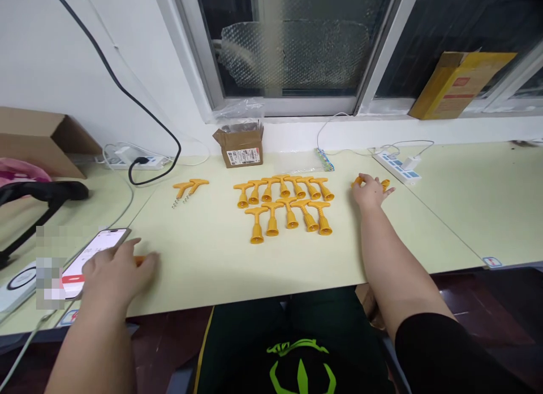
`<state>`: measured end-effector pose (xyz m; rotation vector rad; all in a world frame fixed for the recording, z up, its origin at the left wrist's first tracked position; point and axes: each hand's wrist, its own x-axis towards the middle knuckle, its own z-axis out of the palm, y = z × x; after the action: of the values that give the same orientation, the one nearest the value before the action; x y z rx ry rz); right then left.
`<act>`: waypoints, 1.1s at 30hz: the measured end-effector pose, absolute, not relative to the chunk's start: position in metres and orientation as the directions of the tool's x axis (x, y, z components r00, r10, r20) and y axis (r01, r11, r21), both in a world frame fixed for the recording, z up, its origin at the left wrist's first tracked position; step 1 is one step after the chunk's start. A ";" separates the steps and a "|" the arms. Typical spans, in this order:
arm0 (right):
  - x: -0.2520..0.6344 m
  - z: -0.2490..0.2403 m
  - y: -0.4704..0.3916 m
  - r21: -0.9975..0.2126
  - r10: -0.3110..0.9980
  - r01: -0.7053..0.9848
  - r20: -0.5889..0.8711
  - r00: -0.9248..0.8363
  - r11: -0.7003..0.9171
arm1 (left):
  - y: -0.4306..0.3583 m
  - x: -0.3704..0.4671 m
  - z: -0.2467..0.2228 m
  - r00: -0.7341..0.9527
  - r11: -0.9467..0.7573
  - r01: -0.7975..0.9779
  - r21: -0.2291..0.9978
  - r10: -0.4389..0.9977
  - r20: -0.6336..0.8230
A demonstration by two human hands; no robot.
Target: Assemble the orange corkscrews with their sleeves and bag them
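Hands: far apart, one per side. L hand (pixel 116 272) at lower left, blurred, thumb spread from fingers; R hand (pixel 368 191) right of centre, fingers curled down.
L-hand item: yellow piece (pixel 139 260) shows betw. thumb & fingers, mostly hidden; can't tell if gripped or only covered.
Phone: phone (pixel 95 249) at left, partly behind L hand; contact unclear.
R-hand item: yellow bits (pixel 386 184) poke out either side of R hand; one pc or two, can't tell, nor whether they're held tight.
Back row: back row (pixel 284 187), centre of frame, 7 yellow T-handled pcs w/ flared cups, side by side.
Front row: front row (pixel 291 217), just below, 5 more of same kind.
Bare-coil pcs: 2 bare-coil pcs (pixel 198 182), left of centre, handles up-frame, metal spirals showing, no cup on.
Progress: prob. partway. 12 w/ cups lined up, look done; 2 w/o cups look left, plus whatever's at the hands (status unclear).
Surroundings: all on pale table (pixel 212 269); cardboard box (pixel 244 150) & plastic bag (pixel 297 163) upper centre, power strip (pixel 396 167) just beyond R hand.
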<state>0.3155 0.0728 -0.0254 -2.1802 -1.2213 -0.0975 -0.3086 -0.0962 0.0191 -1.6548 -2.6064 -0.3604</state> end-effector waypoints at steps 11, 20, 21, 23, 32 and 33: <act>0.304 -0.017 0.061 -0.563 0.669 0.822 0.579 0.467 -0.087 | -0.112 -0.268 0.021 -0.260 0.246 0.956 0.162 0.963 0.066; 0.256 0.003 0.048 -0.691 0.665 0.687 0.624 0.410 0.224 | -0.038 -0.216 0.075 -0.300 0.205 0.747 0.632 0.953 0.046; 0.249 0.003 0.048 -0.720 0.686 0.646 0.604 0.405 0.253 | -0.030 -0.200 0.079 -0.245 0.144 0.627 0.766 0.969 0.018; 0.235 0.002 0.047 -0.772 0.734 0.555 0.565 0.376 0.310 | -0.012 -0.166 0.084 -0.074 0.040 0.346 0.938 0.997 -0.016; 0.199 0.007 0.029 -0.944 0.945 0.028 0.328 -0.005 0.328 | 0.039 -0.077 0.033 -0.041 -0.015 0.012 1.000 0.999 0.015; 0.196 0.009 0.027 -0.945 0.944 0.018 0.327 -0.052 0.328 | 0.036 -0.075 0.028 -0.025 -0.014 -0.002 1.000 1.000 0.014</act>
<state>0.1961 0.0271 0.0086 -0.9540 -1.4027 0.9804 -0.0754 0.0362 0.0275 -2.3761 -2.4019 -2.4406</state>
